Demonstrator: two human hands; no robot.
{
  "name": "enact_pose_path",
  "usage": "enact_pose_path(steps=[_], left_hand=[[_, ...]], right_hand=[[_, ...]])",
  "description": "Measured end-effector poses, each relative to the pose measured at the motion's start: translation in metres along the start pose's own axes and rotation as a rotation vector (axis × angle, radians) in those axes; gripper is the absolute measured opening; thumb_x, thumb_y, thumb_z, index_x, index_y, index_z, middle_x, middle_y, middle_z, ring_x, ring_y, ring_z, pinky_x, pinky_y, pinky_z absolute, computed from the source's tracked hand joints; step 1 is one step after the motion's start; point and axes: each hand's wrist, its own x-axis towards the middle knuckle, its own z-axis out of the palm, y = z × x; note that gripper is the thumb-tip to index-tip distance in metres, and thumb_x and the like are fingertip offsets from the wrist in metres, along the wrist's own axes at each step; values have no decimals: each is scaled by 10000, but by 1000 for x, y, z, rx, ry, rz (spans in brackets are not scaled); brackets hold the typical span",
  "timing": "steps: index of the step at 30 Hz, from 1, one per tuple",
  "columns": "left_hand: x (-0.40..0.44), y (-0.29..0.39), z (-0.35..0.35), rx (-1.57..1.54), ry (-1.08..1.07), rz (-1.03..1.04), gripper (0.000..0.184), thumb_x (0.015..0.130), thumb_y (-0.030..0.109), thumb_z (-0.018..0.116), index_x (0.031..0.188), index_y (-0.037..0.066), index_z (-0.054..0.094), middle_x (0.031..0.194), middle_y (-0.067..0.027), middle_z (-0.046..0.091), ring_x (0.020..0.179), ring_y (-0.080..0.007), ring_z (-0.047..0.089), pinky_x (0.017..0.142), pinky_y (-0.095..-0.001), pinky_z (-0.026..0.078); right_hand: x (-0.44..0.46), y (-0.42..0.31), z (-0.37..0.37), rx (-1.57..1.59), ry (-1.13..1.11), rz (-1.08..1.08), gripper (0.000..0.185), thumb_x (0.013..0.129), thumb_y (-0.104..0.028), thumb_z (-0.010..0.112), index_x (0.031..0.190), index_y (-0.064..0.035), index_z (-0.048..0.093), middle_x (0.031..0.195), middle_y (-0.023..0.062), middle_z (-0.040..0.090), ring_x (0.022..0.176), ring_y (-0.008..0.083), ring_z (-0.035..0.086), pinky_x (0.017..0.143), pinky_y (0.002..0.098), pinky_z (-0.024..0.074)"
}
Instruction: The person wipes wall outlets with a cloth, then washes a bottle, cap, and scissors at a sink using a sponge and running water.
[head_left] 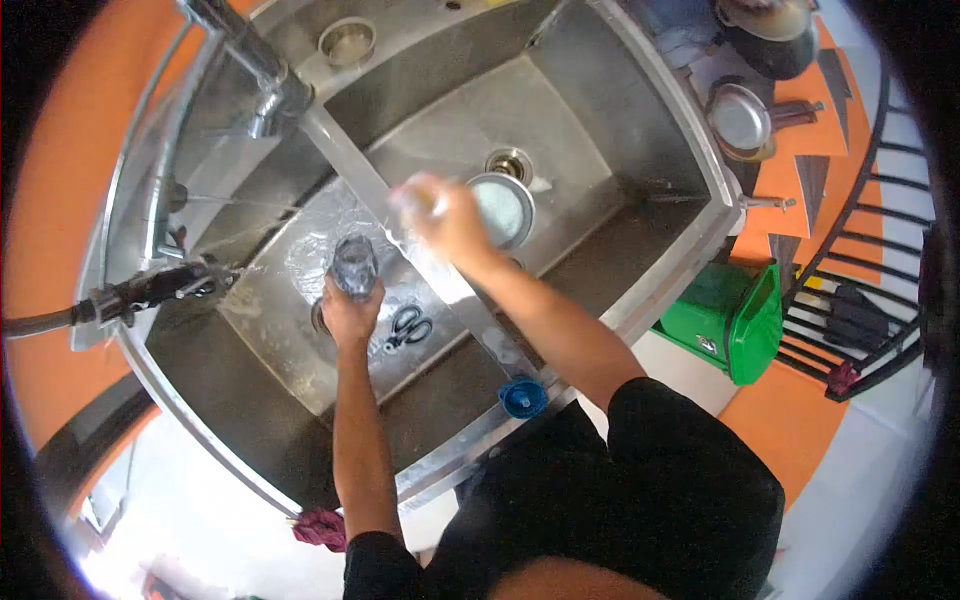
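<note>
- Wears a black short-sleeved shirt (620, 480), closest to the camera, and leans over a double-basin stainless-steel sink (665, 110).
- Holds a clear drinking vessel (355, 262) in the left hand (352, 315), fingers curled around its lower part, above the wet, shiny floor of the left basin (235, 375); cannot tell glass from plastic.
- Holds a pale, pinkish object (412, 197) in the right hand (448, 222), fingers bent about it, over the steel divider (342, 150) between the basins; cannot name it or tell the exact grip through the blur.
- Sees black-handled scissors (408, 328) lying on the left basin's floor, to the right of the left hand and apart from it.
- Sees a round bowl (505, 212), pale inside, in the right basin just beside the drain (510, 163), partly behind the right hand.
- Has a blue cup-like piece (523, 398) on the near rim, at the divider's end.
- Faces a chrome tap (270, 85) at the back, with a small round metal bowl (347, 42) near it and a black sprayer (165, 290) at the left.
- Has a maroon cloth (320, 529) at the sink's lower left edge.
- Sees a green bin (725, 310), a long-handled pan (740, 118) and a black railing (857, 206) to the right.
</note>
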Motion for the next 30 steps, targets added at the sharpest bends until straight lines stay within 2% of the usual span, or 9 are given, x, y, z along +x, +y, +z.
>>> enact_pose_path(steps=[4,9,11,14,21,24,25,27,30], left_hand=[[-5,-22,35,317,-366,58,845,744,386,780,1406,60,369,1292,-199,561,1213,-380,515,987,-499,418],[-51,-10,39,94,-163,219,655,847,283,740,1360,-5,453,1236,-246,558,1126,-400,546,979,-486,446],[-93,39,-1,-458,-191,109,541,875,238,726,1290,-27,502,1135,-216,589,1033,-326,577,897,-475,473],[-141,114,-58,-508,-403,580,731,726,461,809,1296,74,565,1308,-179,505,1166,-360,518,976,-533,405],[-163,125,-35,-202,-453,977,636,712,308,840,1251,91,581,1207,-168,573,1122,-339,560,909,-477,476],[-101,131,-61,-473,68,375,264,936,197,634,1125,20,581,965,-124,635,860,-244,618,770,-385,516],[-71,119,-59,-1073,-62,-147,246,987,208,567,1108,-5,596,978,-96,630,865,-216,603,774,-376,509],[24,85,-56,-906,375,-168,346,996,311,569,1109,-14,607,1015,-81,616,954,-172,574,868,-343,466],[122,54,-83,-1329,384,-266,357,987,305,554,1187,14,604,1134,-77,616,1048,-208,559,973,-366,409]], right_hand=[[8,115,-37,-467,-47,426,365,872,-354,638,1020,-22,665,843,239,688,813,408,678,724,469,540],[-38,244,-35,-1208,-501,475,797,862,-407,671,1463,-40,297,1431,316,405,1224,440,533,967,501,475],[-47,247,-38,-1182,-656,458,844,867,-340,658,1523,-67,202,1515,293,287,1317,453,440,1029,545,429],[-58,272,-43,-929,-706,550,857,797,-269,697,1489,-21,257,1422,335,392,1255,471,482,1018,519,447],[-54,219,-63,-969,-472,282,647,784,-141,681,1370,-26,433,1304,285,518,1189,442,534,968,501,471],[-16,148,-68,-645,-76,175,441,794,-139,674,1211,-43,566,1111,232,610,1060,394,594,907,480,481],[-5,123,-64,-581,14,50,388,805,-142,667,1171,-45,584,1023,210,632,976,369,621,864,475,491],[14,64,-43,-290,65,-58,284,834,-146,647,1097,-48,609,884,172,655,835,322,653,783,449,507],[39,-17,12,150,-132,-126,179,916,-183,596,1009,-32,617,855,148,658,780,262,651,705,390,504]])
